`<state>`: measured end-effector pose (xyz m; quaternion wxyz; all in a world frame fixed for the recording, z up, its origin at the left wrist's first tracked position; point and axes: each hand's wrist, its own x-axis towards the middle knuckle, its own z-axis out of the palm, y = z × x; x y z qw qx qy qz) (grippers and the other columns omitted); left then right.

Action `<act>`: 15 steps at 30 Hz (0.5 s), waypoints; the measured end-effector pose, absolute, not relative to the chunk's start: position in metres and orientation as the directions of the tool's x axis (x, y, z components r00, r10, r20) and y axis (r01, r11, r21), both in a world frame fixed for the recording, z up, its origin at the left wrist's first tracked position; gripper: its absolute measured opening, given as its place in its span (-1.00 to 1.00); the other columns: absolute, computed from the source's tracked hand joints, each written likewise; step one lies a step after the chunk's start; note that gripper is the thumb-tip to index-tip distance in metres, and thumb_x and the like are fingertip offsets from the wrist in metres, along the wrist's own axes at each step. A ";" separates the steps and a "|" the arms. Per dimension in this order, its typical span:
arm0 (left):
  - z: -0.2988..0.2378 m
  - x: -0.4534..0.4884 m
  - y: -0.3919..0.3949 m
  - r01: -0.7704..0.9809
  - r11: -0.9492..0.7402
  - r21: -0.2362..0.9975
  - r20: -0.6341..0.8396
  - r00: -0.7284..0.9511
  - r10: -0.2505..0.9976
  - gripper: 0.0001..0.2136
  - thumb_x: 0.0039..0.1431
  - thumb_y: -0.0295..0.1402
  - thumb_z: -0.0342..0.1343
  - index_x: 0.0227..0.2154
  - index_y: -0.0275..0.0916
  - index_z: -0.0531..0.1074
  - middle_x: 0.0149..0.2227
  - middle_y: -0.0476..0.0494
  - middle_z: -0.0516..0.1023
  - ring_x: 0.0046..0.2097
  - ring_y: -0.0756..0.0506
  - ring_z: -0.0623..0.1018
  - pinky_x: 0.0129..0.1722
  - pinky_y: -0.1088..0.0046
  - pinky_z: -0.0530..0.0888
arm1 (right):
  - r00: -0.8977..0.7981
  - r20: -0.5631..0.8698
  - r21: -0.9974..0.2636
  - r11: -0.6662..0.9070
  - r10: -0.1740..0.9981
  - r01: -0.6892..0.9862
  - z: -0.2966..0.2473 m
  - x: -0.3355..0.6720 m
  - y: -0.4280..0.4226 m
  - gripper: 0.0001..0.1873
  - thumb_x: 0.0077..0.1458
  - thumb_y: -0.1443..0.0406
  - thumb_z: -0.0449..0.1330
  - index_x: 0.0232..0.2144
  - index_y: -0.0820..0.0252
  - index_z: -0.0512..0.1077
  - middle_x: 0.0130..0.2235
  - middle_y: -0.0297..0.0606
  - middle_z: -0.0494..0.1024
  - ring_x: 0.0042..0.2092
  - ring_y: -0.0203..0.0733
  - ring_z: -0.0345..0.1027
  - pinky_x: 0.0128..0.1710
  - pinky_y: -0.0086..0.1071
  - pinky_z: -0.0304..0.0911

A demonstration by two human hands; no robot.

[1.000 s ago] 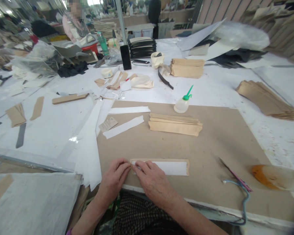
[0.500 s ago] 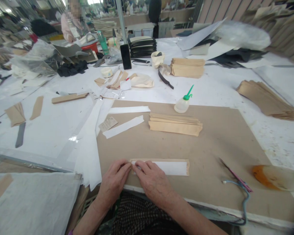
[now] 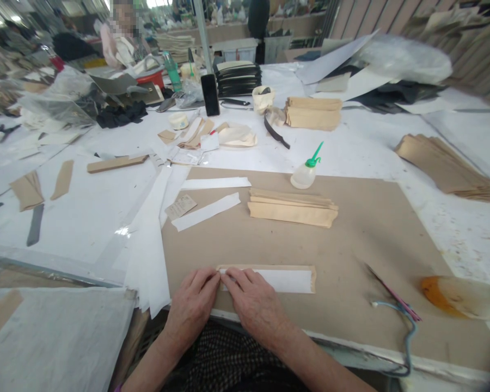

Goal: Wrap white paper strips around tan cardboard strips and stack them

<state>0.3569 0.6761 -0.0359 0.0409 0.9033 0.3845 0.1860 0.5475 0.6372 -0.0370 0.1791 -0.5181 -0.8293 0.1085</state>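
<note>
My left hand (image 3: 191, 305) and right hand (image 3: 255, 305) pinch the left end of a long tan strip with white paper on top (image 3: 277, 279). It lies flat on the brown cardboard sheet (image 3: 371, 239), near me. The paper looks mostly unpeeled. A stack of tan strips (image 3: 292, 208) waits.

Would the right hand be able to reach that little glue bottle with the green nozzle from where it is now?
Probably yes. The right hand rests on the taped strip; only the low tan stack lies before the glue bottle.
</note>
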 end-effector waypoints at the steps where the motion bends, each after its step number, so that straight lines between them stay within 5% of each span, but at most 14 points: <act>1: -0.035 0.357 0.676 0.679 -0.689 0.253 0.306 0.619 0.723 -0.79 0.40 -0.47 -0.06 -0.08 -0.26 0.47 -0.11 -0.21 0.51 -0.10 -0.14 0.49 -0.03 0.24 0.53 | -0.400 0.179 -0.363 0.438 0.899 0.823 -0.037 0.547 0.637 -0.50 0.26 0.46 0.17 0.22 0.33 0.28 0.13 -0.07 0.42 0.02 0.00 0.26 0.07 -0.13 0.31; 8: -0.035 0.357 0.679 0.654 -0.556 0.513 0.305 0.466 0.830 -0.81 0.40 -0.39 0.00 -0.06 -0.21 0.49 -0.09 -0.17 0.48 -0.06 -0.09 0.53 0.00 0.32 0.55 | -0.427 0.141 -0.321 0.449 0.893 0.834 -0.031 0.546 0.639 -0.47 0.25 0.47 0.16 0.25 0.37 0.25 0.11 -0.07 0.42 -0.01 0.02 0.25 0.04 -0.12 0.32; 15: -0.037 0.360 0.682 0.683 -0.589 0.432 0.366 0.464 0.807 -0.79 0.41 -0.38 -0.03 -0.09 -0.24 0.50 -0.11 -0.19 0.51 -0.09 -0.10 0.56 -0.02 0.29 0.57 | -0.416 0.175 -0.315 0.451 0.893 0.835 -0.032 0.546 0.637 -0.46 0.21 0.48 0.18 0.23 0.33 0.26 0.09 -0.07 0.43 -0.04 0.00 0.25 0.00 -0.13 0.34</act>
